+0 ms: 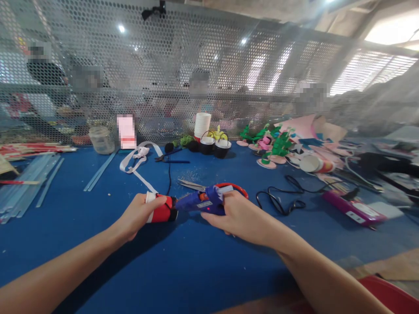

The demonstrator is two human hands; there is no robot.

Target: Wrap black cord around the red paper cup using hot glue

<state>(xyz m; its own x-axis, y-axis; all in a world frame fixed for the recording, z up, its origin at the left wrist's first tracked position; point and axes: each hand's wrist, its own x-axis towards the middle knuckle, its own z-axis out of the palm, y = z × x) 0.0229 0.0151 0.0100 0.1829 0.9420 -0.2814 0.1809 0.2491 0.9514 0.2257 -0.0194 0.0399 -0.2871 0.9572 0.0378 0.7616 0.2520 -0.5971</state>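
Looking down from the head camera, both bare forearms reach over a blue table (98, 244). The left hand (139, 216) is closed around a small red cup (163, 212) with a white band, which lies on its side just above the table at centre. The right hand (235, 213) is wrapped around a blue glue gun (203, 203), whose nozzle points left and meets the cup's dark end. Just behind the gun lie scissors (193, 185) with red handles, their blades pointing left. A black cord (281, 203) loops on the table to the right, near a purple box (348, 209). Farther back, a white ribbon (137, 159) curls beside a clear jar (101, 139), and two black buckets (214, 147) stand in front of a stack of white cups (202, 124). Green paper plants (276, 144) crowd the right rear, and pale glue sticks (29, 183) lie at the left edge. A perforated metal screen (196, 65) closes off the back of the table; blurred people sit behind it.
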